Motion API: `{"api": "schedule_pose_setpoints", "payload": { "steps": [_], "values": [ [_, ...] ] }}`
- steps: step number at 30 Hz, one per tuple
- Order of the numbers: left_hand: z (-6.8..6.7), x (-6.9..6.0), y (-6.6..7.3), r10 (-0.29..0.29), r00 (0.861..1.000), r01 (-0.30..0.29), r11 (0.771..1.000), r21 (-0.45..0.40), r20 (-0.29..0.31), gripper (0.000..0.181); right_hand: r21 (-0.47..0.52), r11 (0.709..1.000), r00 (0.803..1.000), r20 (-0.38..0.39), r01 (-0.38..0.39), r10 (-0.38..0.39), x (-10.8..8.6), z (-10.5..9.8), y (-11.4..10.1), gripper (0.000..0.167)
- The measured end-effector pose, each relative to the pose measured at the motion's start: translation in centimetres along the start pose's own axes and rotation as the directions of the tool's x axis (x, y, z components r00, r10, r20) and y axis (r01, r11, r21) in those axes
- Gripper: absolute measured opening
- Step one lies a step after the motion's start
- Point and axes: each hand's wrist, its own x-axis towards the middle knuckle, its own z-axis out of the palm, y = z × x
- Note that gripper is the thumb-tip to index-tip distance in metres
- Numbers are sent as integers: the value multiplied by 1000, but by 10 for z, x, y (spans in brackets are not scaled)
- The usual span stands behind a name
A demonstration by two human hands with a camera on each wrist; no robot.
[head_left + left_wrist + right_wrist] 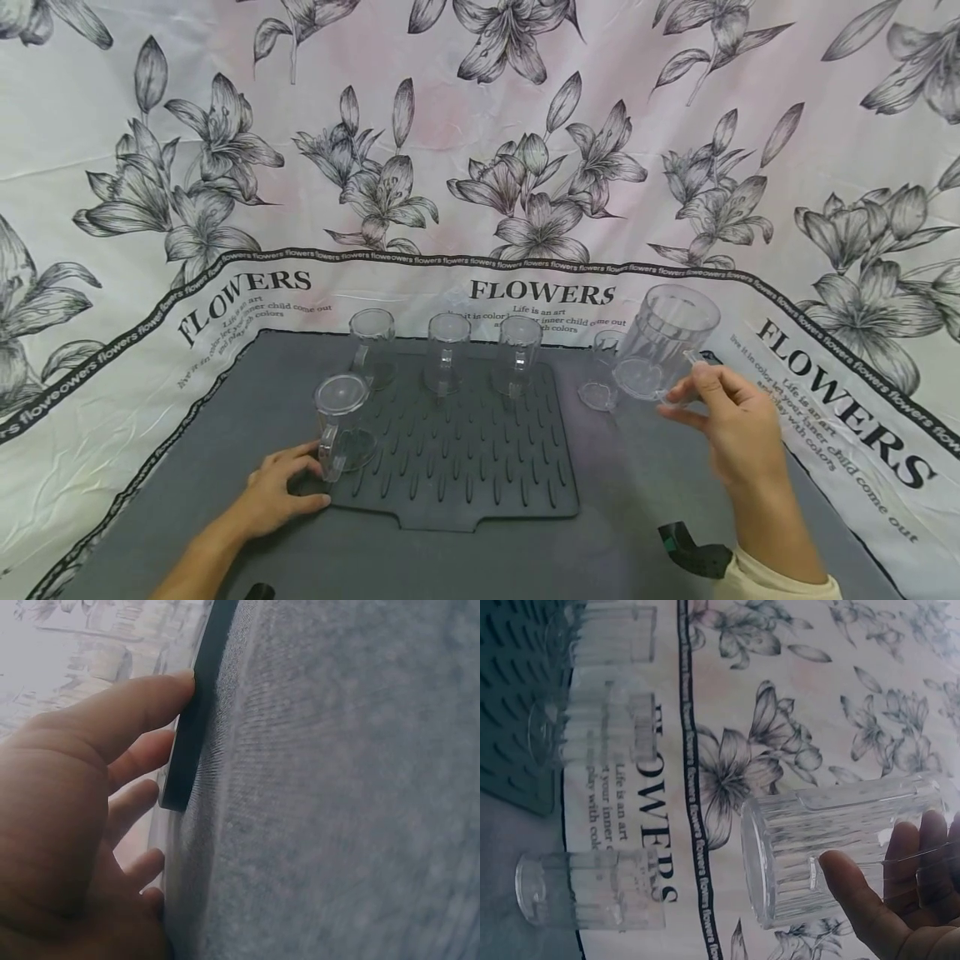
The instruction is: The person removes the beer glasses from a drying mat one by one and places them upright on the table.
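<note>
My right hand point(738, 425) pinches the handle of a clear ribbed cup point(663, 342), held up in the air at the right. The right wrist view shows that cup point(832, 855) with the thumb and fingers of my hand point(900, 900) round its handle. My left hand point(277, 492) rests at the front left corner of the dark ridged mat point(480, 508), fingers relaxed, beside a clear cup point(341, 396) whose handle faces it. In the left wrist view my hand's point(82, 780) thumb touches the mat's edge point(187, 742).
Three clear cups, at left point(372, 346), middle point(448, 350) and right point(517, 354), stand along the mat's back. Another cup point(597, 392) stands on the grey table point(615, 492) right of the mat. Flower-printed cloth point(450, 167) hangs behind. A black object point(693, 554) lies near my right forearm.
</note>
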Motion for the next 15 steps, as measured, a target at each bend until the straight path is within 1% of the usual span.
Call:
{"api": "schedule_pose_setpoints", "payload": {
  "steps": [4,9,15],
  "values": [
    [1,1,1,-4,1000,4,1000,-2,3,25,-2,1000,1000,2,-9,9,8,-10,3,34],
    [1,1,1,-12,1000,12,1000,-9,2,25,-4,999,999,7,-38,38,17,-23,7,34],
    [1,0,-1,-8,1000,8,1000,-5,-8,24,-34,999,1000,3,-30,31,29,-36,14,38]
  ]
}}
